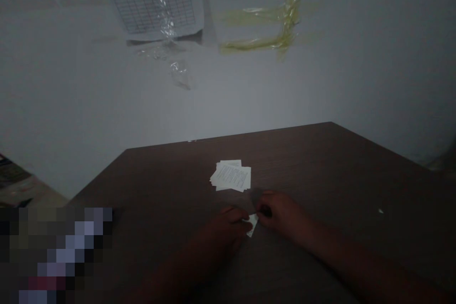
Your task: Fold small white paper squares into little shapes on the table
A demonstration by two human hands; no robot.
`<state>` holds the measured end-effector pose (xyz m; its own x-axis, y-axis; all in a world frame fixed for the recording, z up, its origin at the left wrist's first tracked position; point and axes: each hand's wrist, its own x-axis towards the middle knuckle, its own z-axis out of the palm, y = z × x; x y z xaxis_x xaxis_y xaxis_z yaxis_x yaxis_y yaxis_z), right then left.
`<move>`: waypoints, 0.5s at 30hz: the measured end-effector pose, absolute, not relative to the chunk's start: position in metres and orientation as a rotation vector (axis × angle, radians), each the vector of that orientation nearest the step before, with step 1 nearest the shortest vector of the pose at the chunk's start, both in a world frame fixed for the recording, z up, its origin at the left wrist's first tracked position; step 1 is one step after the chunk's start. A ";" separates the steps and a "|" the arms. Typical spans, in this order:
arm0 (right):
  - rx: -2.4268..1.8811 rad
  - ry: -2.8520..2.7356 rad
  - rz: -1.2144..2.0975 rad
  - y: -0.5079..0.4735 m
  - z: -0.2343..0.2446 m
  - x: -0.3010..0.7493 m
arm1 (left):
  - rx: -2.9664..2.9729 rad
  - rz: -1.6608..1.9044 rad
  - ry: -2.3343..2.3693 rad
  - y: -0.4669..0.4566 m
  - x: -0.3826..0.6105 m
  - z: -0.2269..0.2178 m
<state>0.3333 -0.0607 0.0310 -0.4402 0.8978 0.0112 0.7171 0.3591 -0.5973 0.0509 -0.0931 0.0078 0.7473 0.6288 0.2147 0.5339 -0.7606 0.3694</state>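
Note:
Between my two hands is a small piece of white paper (pixel 252 224), partly covered by fingers. My left hand (pixel 231 225) grips it from the left with its fingers bent over it. At the paper's upper right corner, the thumb and fingertips of my right hand (pixel 276 210) are pinched together. Just beyond the hands lies a loose stack of printed white paper slips (pixel 232 176), fanned unevenly, with lines of small text on the top one. Dim light hides the finer detail of the fingers.
The brown wooden table (pixel 171 171) meets a pale wall (pixel 228 104) at its back edge. A printed chart (pixel 153 0) and yellow tape (pixel 285 33) are stuck on the wall. A tiny white scrap (pixel 381 211) lies to the right. The lower left corner is pixelated.

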 end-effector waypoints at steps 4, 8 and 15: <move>-1.408 -2.297 0.773 -0.057 0.030 0.334 | 2.667 0.479 0.895 -0.090 0.049 0.003; -1.389 -2.309 0.754 -0.060 0.031 0.334 | 2.651 0.474 0.901 -0.089 0.050 0.003; -1.413 -2.300 0.769 -0.062 0.028 0.332 | 2.679 0.511 0.869 -0.088 0.050 0.005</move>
<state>0.3325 -0.0616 0.0283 -0.4519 0.8921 0.0011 0.7118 0.3613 -0.6023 0.0501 -0.0885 0.0045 0.7567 0.6066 0.2439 0.5081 -0.7804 0.3644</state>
